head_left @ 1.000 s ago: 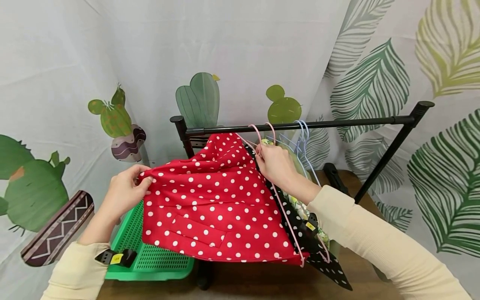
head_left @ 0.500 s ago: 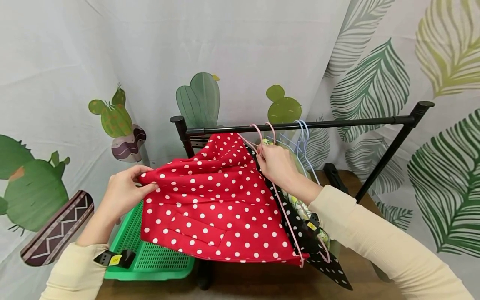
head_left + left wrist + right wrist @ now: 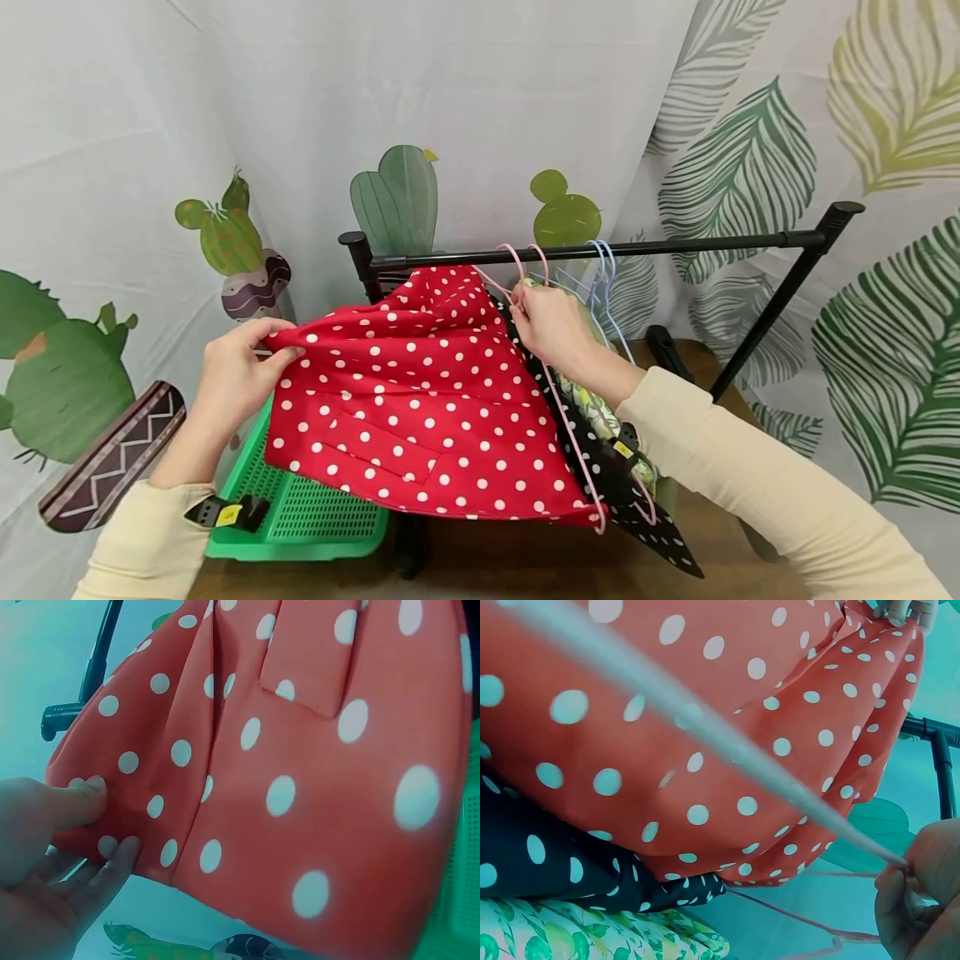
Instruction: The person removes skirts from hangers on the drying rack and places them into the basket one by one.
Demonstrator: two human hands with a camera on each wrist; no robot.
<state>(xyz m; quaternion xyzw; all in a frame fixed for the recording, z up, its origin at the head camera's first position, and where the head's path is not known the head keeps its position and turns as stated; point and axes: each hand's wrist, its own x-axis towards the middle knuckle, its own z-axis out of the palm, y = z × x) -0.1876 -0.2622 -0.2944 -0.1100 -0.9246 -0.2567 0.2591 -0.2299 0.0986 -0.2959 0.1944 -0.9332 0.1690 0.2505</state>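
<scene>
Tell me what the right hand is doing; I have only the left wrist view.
Observer: The right hand grips a pink hanger near its top.
Operator: Report what is directly beside the red dotted garment, on the right hand's side.
Observer: A black garment with white dots.
Operator: Say what shows beyond that one.
Observer: A garment with a green and yellow leafy print.
</scene>
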